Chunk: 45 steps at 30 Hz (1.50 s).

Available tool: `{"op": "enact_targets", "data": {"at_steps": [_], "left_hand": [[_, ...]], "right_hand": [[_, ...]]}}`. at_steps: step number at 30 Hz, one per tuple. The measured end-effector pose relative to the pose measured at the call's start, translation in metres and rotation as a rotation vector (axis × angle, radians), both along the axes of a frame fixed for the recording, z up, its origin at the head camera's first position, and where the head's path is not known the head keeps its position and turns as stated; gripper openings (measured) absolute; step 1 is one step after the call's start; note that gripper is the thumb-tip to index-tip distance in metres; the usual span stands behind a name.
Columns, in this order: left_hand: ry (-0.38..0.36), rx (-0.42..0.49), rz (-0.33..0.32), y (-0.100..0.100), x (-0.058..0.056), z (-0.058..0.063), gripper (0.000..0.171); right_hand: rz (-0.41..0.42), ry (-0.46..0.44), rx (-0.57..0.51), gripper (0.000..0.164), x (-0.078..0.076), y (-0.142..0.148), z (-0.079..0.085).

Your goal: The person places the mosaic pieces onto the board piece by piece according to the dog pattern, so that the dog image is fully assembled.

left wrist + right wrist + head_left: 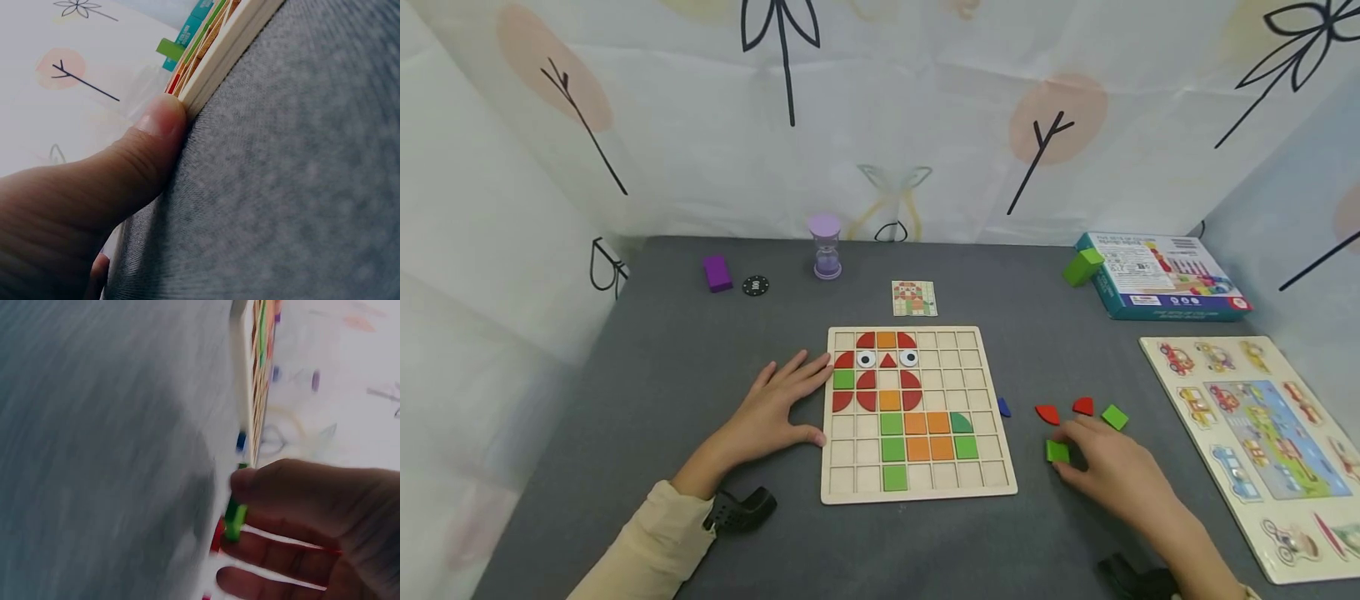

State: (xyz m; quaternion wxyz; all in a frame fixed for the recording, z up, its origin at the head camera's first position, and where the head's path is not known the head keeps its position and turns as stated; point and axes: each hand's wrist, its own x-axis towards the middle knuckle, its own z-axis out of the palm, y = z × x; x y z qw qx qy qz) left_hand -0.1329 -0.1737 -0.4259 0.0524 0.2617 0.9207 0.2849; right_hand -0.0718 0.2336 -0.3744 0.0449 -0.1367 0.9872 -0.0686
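Note:
A wooden grid board [853,479] lies in the middle of the head view, partly filled with red, orange and green tiles and two eye tiles. My left hand [767,417] rests at its left edge, fingers spread. In the left wrist view, the thumb [159,119] touches the board's side. To the right of the board, my right hand [1112,468] pinches a green square tile [1057,452] between thumb and finger. Around it on the table lie a red tile [1047,414], another red tile [1083,406] and a green tile [1115,417].
A blue tile [1003,407] lies by the board's right edge. Behind stand a picture card [914,298], a purple hourglass [827,250], a black chip [756,286] and a purple block [717,273]. At right are a game box [1172,279] and a picture board [1232,542].

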Motion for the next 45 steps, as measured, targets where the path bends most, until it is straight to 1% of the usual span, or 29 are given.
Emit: {"op": "enact_targets", "data": {"at_steps": [2,9,11,14,18,29,33,35,38,41,45], "left_hand": [[-0.001,-0.003,0.002,0.000,0.000,-0.001,0.095],[-0.001,0.003,0.000,0.000,0.001,-0.002,0.095],[-0.001,0.005,-0.001,0.000,0.000,-0.002,0.095],[-0.002,0.004,-0.001,0.001,0.000,-0.002,0.095],[0.002,0.001,-0.002,0.001,0.000,-0.003,0.095],[0.002,0.008,0.001,0.000,0.000,-0.001,0.095],[0.003,0.006,0.000,0.000,0.000,-0.001,0.095],[0.002,0.008,0.001,0.000,0.000,-0.001,0.095],[0.001,0.011,0.005,0.000,0.000,-0.001,0.095],[0.001,0.005,0.008,0.000,0.000,-0.001,0.095],[0.001,-0.004,0.009,-0.001,-0.001,-0.001,0.095]], "right_hand": [[0.042,0.026,-0.032,0.027,0.000,-0.010,0.000],[0.228,0.046,-0.165,0.027,0.004,-0.049,-0.004],[0.271,0.069,-0.186,0.026,0.006,-0.056,-0.006],[0.310,0.110,-0.194,0.026,0.008,-0.063,-0.008],[0.322,0.143,-0.175,0.027,0.010,-0.067,-0.011],[0.313,0.133,-0.130,0.028,0.011,-0.070,-0.011],[0.306,0.112,-0.124,0.030,0.009,-0.068,-0.009],[0.277,0.103,-0.122,0.031,0.006,-0.064,-0.007],[0.205,0.127,-0.123,0.032,-0.002,-0.049,-0.002],[0.111,0.173,-0.112,0.030,-0.012,-0.026,0.003],[0.004,0.150,-0.069,0.029,-0.025,0.011,0.006]]}}
